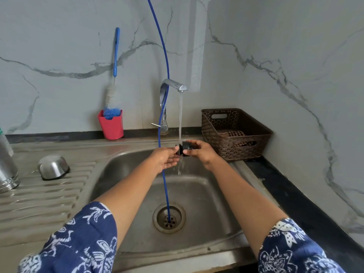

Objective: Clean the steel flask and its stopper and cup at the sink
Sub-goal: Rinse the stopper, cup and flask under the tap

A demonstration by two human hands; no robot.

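A black stopper (185,147) sits under the running water from the tap (173,84), over the steel sink (197,194). My right hand (202,152) grips it from the right. My left hand (167,157) is palm up just left of it, fingertips touching its left end. The steel cup (53,167) lies upside down on the draining board at the left. The steel flask (6,164) stands at the far left edge, partly cut off by the frame.
A thin blue hose (164,182) runs down past the tap into the drain (169,219). A red holder (111,125) with a blue bottle brush stands against the back wall. A brown basket (236,133) with a checked cloth sits on the right counter.
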